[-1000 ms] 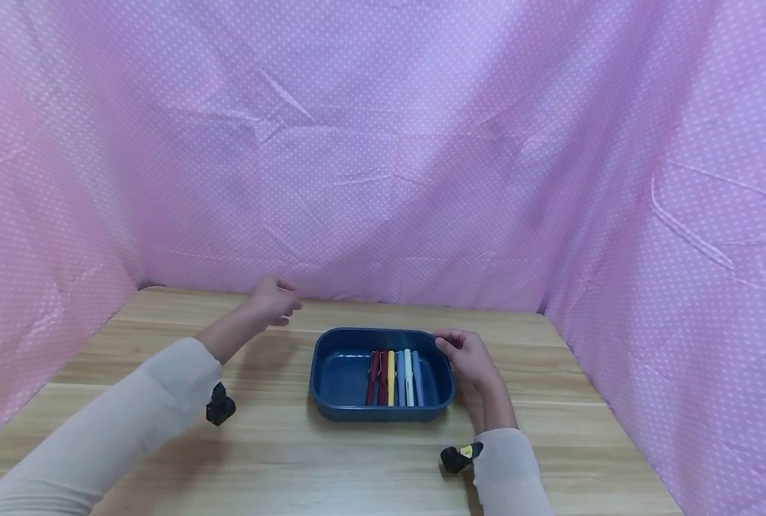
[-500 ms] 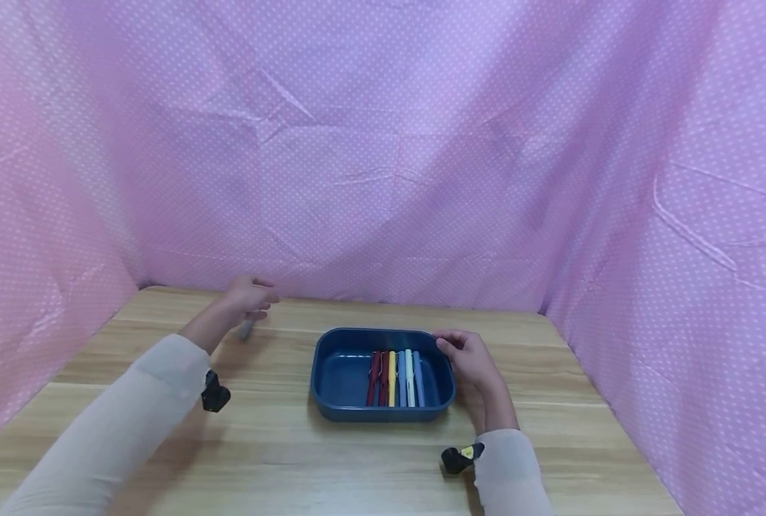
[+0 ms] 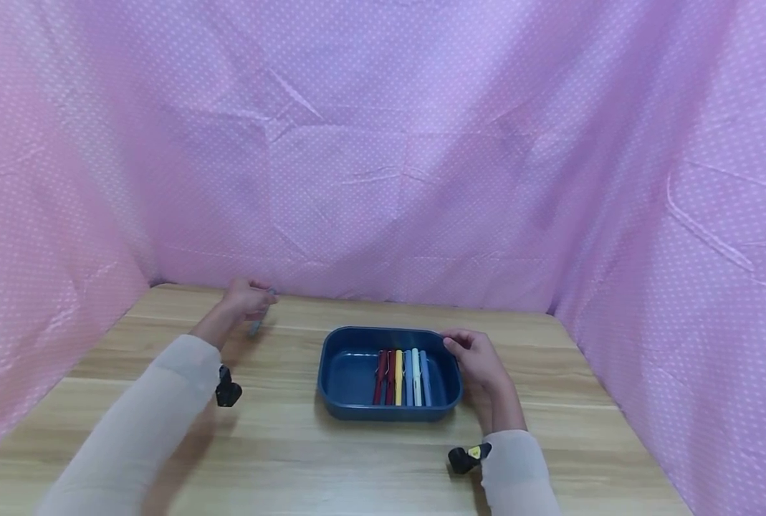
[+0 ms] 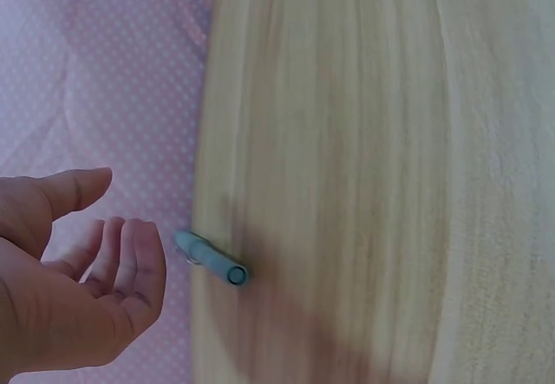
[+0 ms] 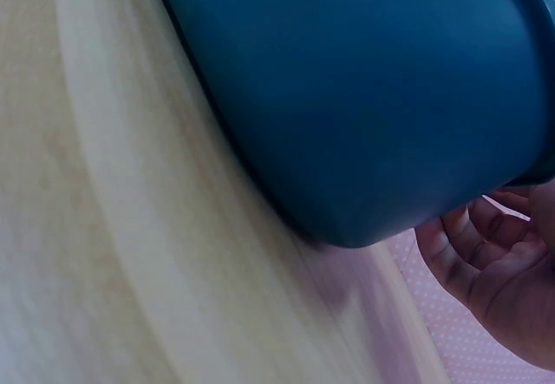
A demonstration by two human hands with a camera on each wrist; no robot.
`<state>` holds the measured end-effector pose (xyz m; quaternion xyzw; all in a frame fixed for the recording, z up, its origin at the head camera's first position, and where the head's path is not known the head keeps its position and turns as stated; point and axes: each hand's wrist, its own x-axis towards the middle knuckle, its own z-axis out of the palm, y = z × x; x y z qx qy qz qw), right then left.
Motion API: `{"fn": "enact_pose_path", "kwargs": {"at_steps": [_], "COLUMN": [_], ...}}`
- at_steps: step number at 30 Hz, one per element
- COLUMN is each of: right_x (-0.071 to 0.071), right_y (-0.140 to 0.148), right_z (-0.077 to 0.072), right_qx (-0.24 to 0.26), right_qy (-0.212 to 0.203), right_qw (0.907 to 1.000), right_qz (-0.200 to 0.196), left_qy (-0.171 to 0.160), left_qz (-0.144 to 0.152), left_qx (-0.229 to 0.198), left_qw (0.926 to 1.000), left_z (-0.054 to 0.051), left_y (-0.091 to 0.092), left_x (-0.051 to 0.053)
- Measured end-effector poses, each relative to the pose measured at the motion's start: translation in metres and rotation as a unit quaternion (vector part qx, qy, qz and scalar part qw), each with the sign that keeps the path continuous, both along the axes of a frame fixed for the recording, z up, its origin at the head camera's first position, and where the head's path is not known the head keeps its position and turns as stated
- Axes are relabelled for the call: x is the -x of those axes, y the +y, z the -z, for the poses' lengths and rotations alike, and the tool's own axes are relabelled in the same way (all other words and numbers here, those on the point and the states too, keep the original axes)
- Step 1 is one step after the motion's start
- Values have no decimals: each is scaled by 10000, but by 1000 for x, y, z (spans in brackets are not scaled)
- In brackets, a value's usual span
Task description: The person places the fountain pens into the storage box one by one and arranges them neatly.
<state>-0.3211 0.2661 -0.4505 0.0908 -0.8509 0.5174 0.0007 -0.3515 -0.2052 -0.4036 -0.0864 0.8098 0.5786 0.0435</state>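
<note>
My left hand (image 3: 246,299) reaches over the far left of the table. Its thumb and curled fingers stand apart in the left wrist view, with nothing between them. Just beyond its fingertips is a grey-green pen (image 4: 211,258), a small gap away; whether the pen lies flat is unclear. With my right hand (image 3: 484,360) I grip the back right corner of a dark blue box (image 3: 389,413) by its rim. Inside the box several pens lie side by side: two dark red pens (image 3: 385,378), a yellow pen (image 3: 398,380), blue ones and a pale green pen (image 3: 417,378).
The wooden table (image 3: 279,459) is enclosed by pink dotted cloth (image 3: 357,179) at the back and both sides. Inside the box, bare floor (image 3: 350,373) shows left of the pens. A black wrist camera (image 3: 228,390) sits by each sleeve.
My left hand first moved left, away from the box, and now hovers by the grey-green pen, more of which shows. My right hand stays on the box's corner. The view shifted slightly.
</note>
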Motion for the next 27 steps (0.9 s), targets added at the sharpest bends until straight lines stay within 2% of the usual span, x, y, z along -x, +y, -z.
{"fn": "enact_pose_path", "kwargs": {"at_steps": [4, 7, 10, 18, 27], "right_x": [0, 1, 2, 2, 0], "right_y": [0, 0, -1, -1, 1], "right_z": [-1, -1, -2, 0, 0], "right_qx": [10, -16, -21, -37, -117], "right_qy": [-13, 30, 58, 93, 170], "right_qw": [10000, 10000, 10000, 9999, 9997], "right_qz": [-30, -66, -55, -91, -94], "left_qy": [190, 452, 649, 468, 503], "left_qz": [-114, -183, -220, -382, -565], "left_qx": [599, 1091, 1365, 1272, 1300], "left_qw": [9980, 9928, 9883, 9900, 9886], "left_z": [8, 15, 23, 43, 51], "left_y": [-4, -10, -18, -28, -23], "left_x": [4, 6, 7, 9, 14]}}
